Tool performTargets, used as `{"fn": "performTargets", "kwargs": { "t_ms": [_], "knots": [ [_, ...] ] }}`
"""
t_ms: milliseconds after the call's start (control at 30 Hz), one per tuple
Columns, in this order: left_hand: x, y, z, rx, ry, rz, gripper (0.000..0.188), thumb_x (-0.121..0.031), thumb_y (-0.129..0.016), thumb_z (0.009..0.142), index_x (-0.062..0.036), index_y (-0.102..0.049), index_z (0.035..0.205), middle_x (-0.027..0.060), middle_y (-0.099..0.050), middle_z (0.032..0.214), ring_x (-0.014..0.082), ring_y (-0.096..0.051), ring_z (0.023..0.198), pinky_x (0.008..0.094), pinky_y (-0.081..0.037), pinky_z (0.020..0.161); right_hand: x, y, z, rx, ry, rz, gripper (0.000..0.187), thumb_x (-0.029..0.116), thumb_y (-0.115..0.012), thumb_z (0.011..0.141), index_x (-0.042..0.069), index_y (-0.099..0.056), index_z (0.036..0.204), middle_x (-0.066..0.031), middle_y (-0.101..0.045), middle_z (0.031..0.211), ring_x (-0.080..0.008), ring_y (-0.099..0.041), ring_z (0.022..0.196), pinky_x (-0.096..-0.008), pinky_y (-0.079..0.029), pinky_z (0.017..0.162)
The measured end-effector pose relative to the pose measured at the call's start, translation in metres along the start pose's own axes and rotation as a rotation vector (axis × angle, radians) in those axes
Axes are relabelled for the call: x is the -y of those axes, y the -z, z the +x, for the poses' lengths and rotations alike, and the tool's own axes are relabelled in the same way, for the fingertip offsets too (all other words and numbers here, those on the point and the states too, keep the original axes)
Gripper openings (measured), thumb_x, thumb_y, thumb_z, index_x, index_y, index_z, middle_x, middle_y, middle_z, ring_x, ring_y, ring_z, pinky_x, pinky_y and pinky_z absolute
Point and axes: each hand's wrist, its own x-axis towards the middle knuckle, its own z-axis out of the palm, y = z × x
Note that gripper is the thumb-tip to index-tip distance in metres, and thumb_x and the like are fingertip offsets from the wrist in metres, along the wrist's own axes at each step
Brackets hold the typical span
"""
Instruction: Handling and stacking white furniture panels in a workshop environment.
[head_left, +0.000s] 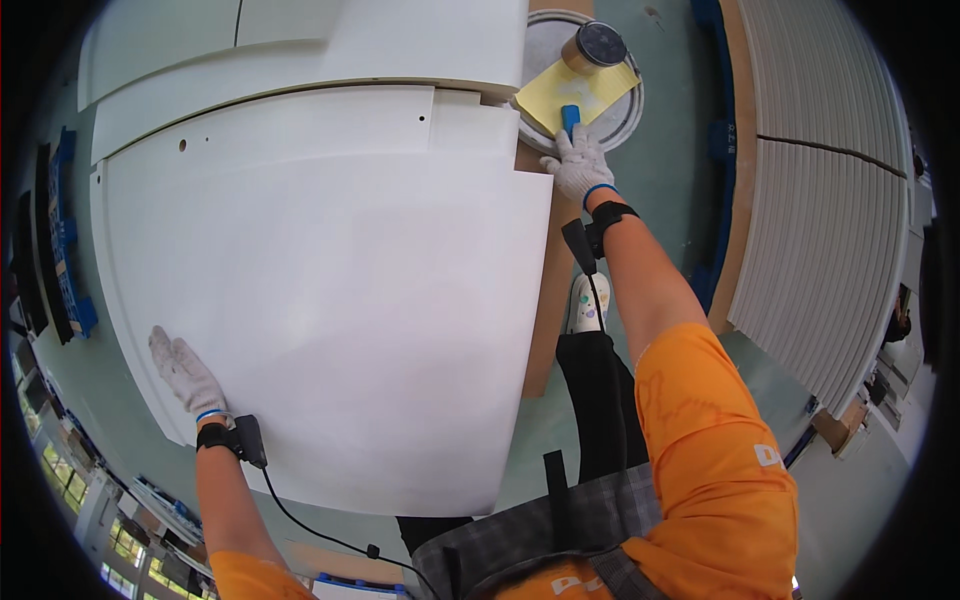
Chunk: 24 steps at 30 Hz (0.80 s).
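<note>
A large white panel [330, 290] with small holes and a notched far right corner lies in front of me. My left hand [187, 375], in a white knit glove, rests flat on the panel near its left edge, fingers stretched out. Beyond the panel's right side, my gloved right hand [582, 168] reaches over a round, pale bucket lid [632, 118]. Its fingertips close on a small blue block-like piece [571, 118], partly hidden by the fingers. Under that piece lies a yellow sheet [602, 92], with a dark-lidded jar [598, 47] standing at its far edge.
More white panels [400, 45] lie beyond the front one. Brown board [548, 300] shows beneath its right edge. At right, a tall stack of pale panels [815, 240] stands by a blue pallet [715, 150]. Another blue pallet [62, 235] is at far left. Cables run from both wrists.
</note>
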Motion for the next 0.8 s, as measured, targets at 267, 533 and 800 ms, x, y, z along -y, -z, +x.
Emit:
{"fn": "performTargets", "kwargs": {
  "t_ms": [267,533,800],
  "knots": [
    [-0.005,-0.004,0.002,0.012,0.056,-0.040,0.041,-0.012,-0.042,0.095,0.0034,-0.043,0.133,0.0188,-0.042,0.138,0.0311,-0.034,0.132,0.0378,-0.026,0.111,-0.007,-0.022,-0.085,0.052,-0.306,1.413,0.049,0.037,-0.051,0.093,0.001,-0.051,0.126,-0.0147,-0.057,0.123,-0.0279,-0.055,0.112,-0.0366,-0.044,0.096],
    [0.005,-0.004,-0.001,0.002,0.025,0.155,0.046,-0.027,-0.039,0.096,-0.0015,-0.042,0.135,0.0205,-0.041,0.139,0.0345,-0.034,0.131,0.0431,-0.026,0.109,0.061,-0.012,-0.285,0.849,-0.525,1.982,0.068,0.052,-0.035,0.096,-0.005,-0.038,0.131,-0.0190,-0.051,0.125,-0.0274,-0.054,0.111,-0.0389,-0.042,0.097],
    [-0.059,-0.003,-0.074,0.160,0.183,0.237,0.058,-0.043,-0.030,0.096,-0.0089,-0.028,0.143,0.0181,-0.023,0.148,0.0389,-0.020,0.135,0.0583,-0.017,0.107,0.055,-0.086,-0.371,0.657,-0.219,1.784,0.041,0.022,-0.053,0.094,-0.003,-0.045,0.126,-0.0109,-0.054,0.121,-0.0180,-0.051,0.113,-0.0292,-0.037,0.101]
  ]
}}
